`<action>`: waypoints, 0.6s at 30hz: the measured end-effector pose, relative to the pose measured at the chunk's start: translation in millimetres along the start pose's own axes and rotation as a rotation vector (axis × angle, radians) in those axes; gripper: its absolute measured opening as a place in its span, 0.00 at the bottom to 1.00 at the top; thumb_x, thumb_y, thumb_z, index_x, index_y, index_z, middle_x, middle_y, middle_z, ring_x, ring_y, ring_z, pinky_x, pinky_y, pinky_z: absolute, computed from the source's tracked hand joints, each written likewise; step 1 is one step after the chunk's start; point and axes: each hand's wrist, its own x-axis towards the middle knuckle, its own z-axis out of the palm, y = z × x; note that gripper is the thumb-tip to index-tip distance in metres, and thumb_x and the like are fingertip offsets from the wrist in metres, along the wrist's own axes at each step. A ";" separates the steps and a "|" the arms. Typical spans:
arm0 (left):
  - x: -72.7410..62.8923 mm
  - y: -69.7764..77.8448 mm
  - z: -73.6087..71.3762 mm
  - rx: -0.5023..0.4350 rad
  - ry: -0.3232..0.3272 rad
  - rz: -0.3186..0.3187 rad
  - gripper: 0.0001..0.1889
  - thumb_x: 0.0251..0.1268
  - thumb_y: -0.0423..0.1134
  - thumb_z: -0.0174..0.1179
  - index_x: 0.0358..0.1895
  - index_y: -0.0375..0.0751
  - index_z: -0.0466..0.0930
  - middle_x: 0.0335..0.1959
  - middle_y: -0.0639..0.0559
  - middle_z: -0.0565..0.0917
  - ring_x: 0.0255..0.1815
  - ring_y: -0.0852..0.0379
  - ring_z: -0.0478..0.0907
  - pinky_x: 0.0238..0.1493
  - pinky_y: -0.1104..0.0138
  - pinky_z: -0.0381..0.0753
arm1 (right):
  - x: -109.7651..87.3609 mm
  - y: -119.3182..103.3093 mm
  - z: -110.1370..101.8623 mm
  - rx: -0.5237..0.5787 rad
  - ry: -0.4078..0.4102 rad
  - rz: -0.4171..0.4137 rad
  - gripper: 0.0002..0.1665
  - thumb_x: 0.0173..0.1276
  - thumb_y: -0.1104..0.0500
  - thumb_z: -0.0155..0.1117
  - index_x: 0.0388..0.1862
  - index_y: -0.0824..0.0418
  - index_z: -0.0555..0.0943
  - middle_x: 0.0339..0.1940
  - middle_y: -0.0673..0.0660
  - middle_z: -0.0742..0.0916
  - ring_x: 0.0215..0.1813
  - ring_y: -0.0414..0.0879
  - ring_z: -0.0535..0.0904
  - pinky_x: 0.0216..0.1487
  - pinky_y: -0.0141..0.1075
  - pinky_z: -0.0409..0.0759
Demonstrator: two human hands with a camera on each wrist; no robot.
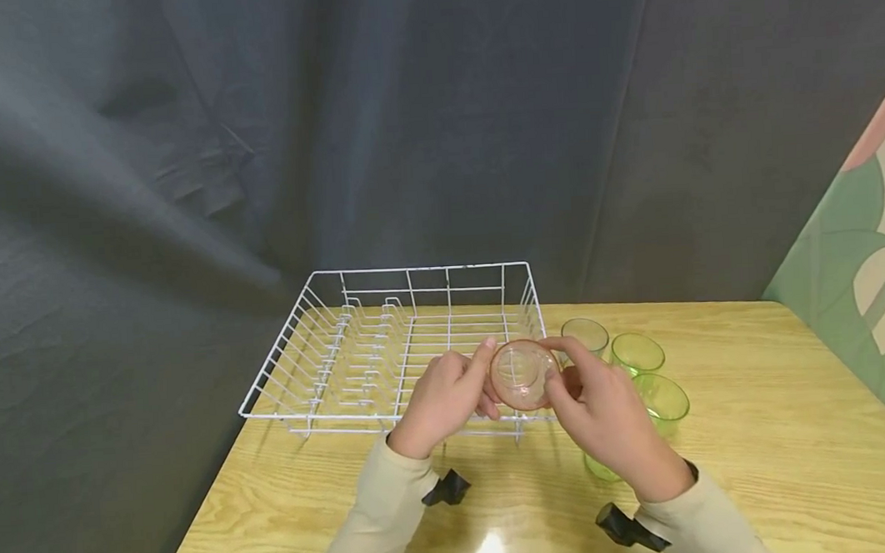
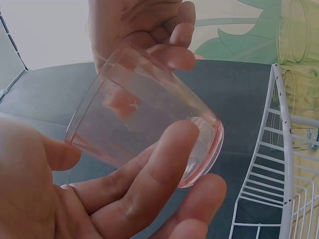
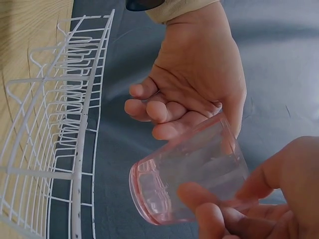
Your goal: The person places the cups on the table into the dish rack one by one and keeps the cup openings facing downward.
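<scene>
Both hands hold a transparent pink drinking glass (image 1: pixel 525 382), tilted so that its open mouth faces the head camera. My left hand (image 1: pixel 443 400) has its thumb at the rim and its fingers along the side and near the base, as the left wrist view shows. Opposite it, my right hand (image 1: pixel 613 414) pinches the rim between thumb and fingers, with the thumb reaching over the mouth. In the right wrist view the thick base of the pink glass (image 3: pixel 164 184) points toward the rack. The glass is held up over the rack's front right corner.
A white wire dish rack (image 1: pixel 421 268) stands on the wooden table (image 1: pixel 756 394), behind the hands. To its right stand a clear glass (image 1: pixel 584 329) and green glasses (image 1: pixel 638 352), one partly hidden under the right hand. A dark curtain (image 1: pixel 480 141) hangs behind the table.
</scene>
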 end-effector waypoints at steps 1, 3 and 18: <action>0.0 0.2 -0.2 0.001 0.002 -0.003 0.40 0.79 0.63 0.37 0.18 0.40 0.85 0.12 0.54 0.83 0.17 0.59 0.83 0.28 0.65 0.80 | 0.0 0.1 0.1 0.000 -0.001 -0.006 0.19 0.69 0.66 0.58 0.57 0.55 0.79 0.17 0.40 0.82 0.15 0.33 0.69 0.18 0.32 0.68; 0.4 -0.3 0.0 -0.001 0.001 -0.009 0.41 0.79 0.64 0.36 0.19 0.38 0.85 0.12 0.54 0.83 0.18 0.58 0.83 0.29 0.66 0.80 | -0.5 0.3 0.3 0.003 -0.008 -0.017 0.19 0.69 0.66 0.58 0.57 0.55 0.79 0.17 0.40 0.82 0.15 0.33 0.69 0.18 0.32 0.68; -1.1 -3.5 -6.4 0.043 -0.023 0.006 0.39 0.77 0.67 0.38 0.17 0.45 0.85 0.13 0.55 0.84 0.22 0.53 0.85 0.29 0.64 0.81 | 5.7 10.5 -2.9 0.244 -0.180 0.179 0.20 0.81 0.47 0.50 0.61 0.57 0.74 0.22 0.49 0.87 0.21 0.46 0.79 0.22 0.36 0.74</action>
